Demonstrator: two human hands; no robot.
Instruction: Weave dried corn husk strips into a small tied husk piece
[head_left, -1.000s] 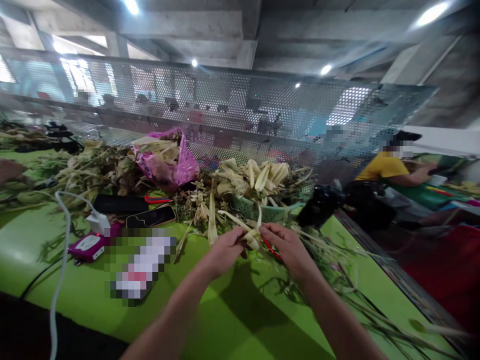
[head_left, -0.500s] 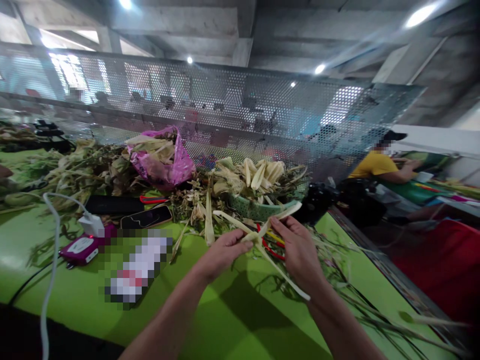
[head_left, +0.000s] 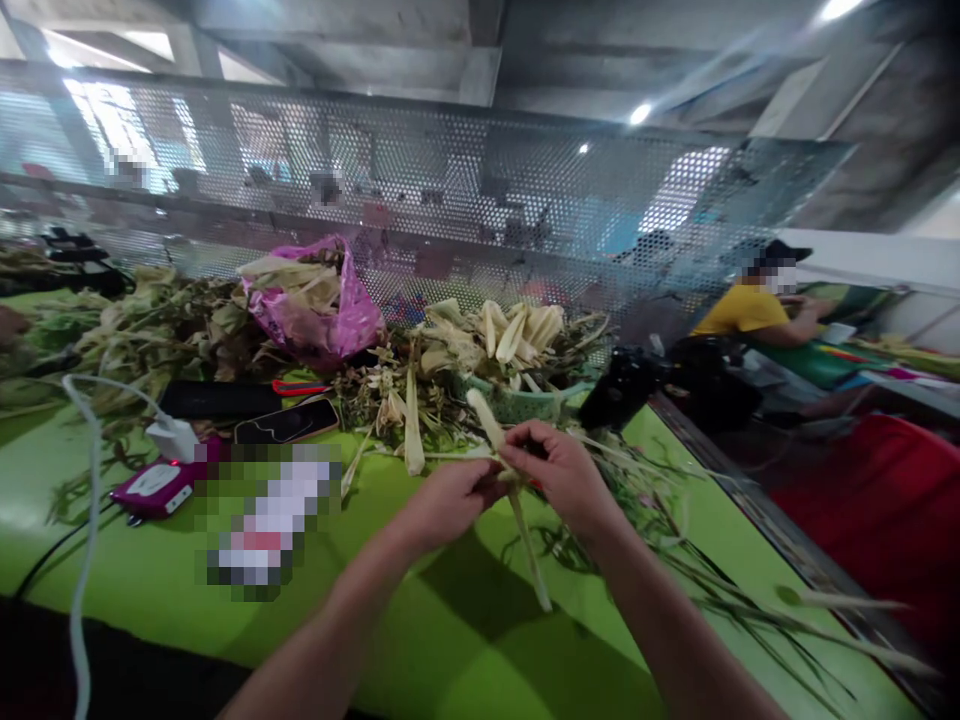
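Observation:
Pale flat strips [head_left: 531, 555], looking like dried corn husk, cross each other between my two hands above the green table [head_left: 450, 650]. Fingers and thumb of my left hand [head_left: 454, 498] are closed on them where they cross. My right hand [head_left: 561, 468] pinches the same crossing from the other side. One broad end points up and away, another hangs down toward me, and a thinner one reaches left. My fingers partly hide the crossing. Beyond my hands stands a green basket [head_left: 517, 402] heaped with dry husks [head_left: 510, 335].
A pink bag [head_left: 349, 325] of husks and leaf piles [head_left: 187, 325] lie at the back left. Nearer are a phone [head_left: 286, 422], a purple power strip [head_left: 154, 490] and a white cable [head_left: 94, 520]. Long stems [head_left: 757, 612] lie right. A co-worker in yellow [head_left: 742, 308] sits beyond.
The strip's upper end has swung from the right, beyond my right hand, to upright and left. Its lower end has swung left. My right hand has turned inward, closer to my left.

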